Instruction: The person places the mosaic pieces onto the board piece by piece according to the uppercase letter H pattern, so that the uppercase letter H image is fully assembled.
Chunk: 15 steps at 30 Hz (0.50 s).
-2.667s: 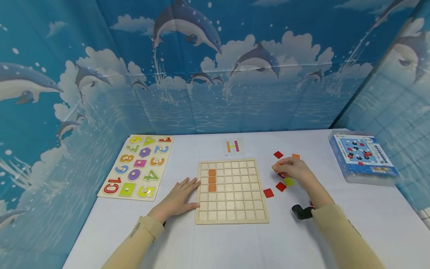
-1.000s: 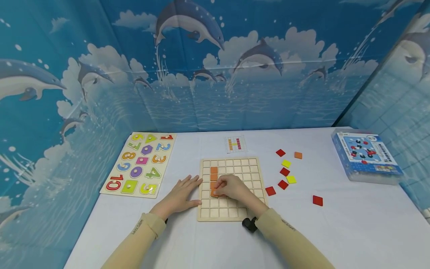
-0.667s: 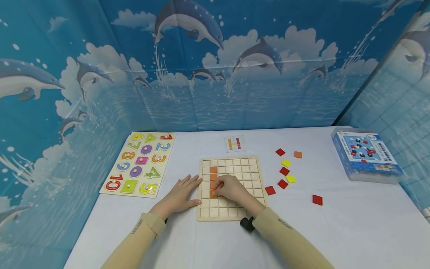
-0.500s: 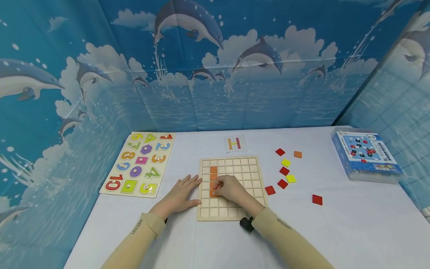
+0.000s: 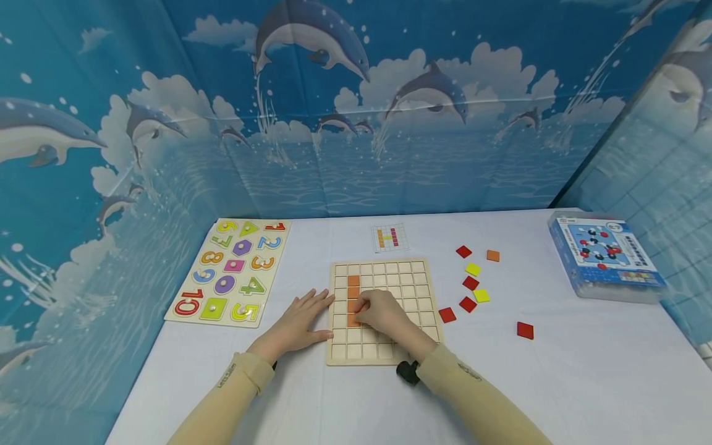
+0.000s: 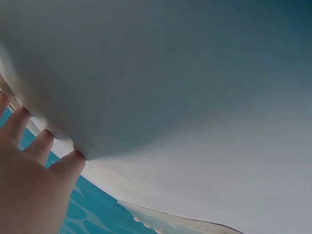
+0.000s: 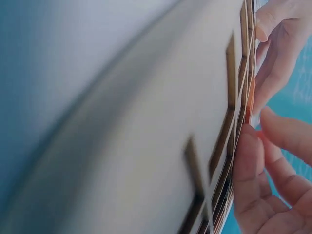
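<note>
A wooden grid board [image 5: 389, 355] lies on the white table, with several orange square tiles set one below another near its left side. At the lowest orange tile [image 5: 351, 320], the bent thumb and fingers of my right hand [image 5: 384, 312] pinch its right edge; the tile looks flat in its cell. In the right wrist view, these fingers [image 7: 248, 165] are close against the board, and part of the tile is hidden. My left hand [image 5: 295, 326] rests palm down with spread fingers, its tips touching the board's left edge.
Several red tiles [image 5: 447, 315], two yellow tiles [image 5: 481, 295] and an orange tile [image 5: 493, 255] lie right of the board. A pattern card [image 5: 390, 238] sits behind it. A number puzzle [image 5: 228, 272] is at left, a clear-and-blue box [image 5: 606, 256] at right.
My right hand carried an orange tile from the loose pieces leftward to the board, where the tile settled into the column below the others. Lately the hand barely moves. The left hand stays put.
</note>
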Motion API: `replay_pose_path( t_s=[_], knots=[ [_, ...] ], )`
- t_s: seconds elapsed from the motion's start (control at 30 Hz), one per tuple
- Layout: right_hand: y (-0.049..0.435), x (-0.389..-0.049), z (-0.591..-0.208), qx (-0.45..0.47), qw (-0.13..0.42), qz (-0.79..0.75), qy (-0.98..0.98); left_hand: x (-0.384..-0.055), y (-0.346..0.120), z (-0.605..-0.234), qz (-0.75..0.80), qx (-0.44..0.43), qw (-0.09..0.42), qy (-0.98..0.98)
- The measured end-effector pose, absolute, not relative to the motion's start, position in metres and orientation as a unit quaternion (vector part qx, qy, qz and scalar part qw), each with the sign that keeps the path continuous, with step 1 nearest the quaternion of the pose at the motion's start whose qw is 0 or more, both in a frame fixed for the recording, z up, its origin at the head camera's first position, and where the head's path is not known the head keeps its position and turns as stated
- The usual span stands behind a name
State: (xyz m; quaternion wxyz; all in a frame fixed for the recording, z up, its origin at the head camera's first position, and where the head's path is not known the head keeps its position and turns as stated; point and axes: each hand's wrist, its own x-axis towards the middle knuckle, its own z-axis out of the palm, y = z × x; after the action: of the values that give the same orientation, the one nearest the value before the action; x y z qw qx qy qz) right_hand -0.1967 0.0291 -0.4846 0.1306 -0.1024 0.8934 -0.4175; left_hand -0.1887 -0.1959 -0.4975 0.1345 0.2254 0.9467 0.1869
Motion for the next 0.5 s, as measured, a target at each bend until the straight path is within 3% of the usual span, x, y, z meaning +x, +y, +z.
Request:
replay_pose_path(
  t_s=[0.23,0.5],
  knots=[
    [0.058,-0.204,-0.475,-0.053,0.105,-0.427,0.896,-0.189,-0.195,-0.498,0.181,0.22,0.134,0.949],
    [0.131,-0.228,-0.463,0.012,0.083,-0.424,0.902,-0.189,-0.195,-0.498,0.179,0.223,0.135,0.949]
  ],
)
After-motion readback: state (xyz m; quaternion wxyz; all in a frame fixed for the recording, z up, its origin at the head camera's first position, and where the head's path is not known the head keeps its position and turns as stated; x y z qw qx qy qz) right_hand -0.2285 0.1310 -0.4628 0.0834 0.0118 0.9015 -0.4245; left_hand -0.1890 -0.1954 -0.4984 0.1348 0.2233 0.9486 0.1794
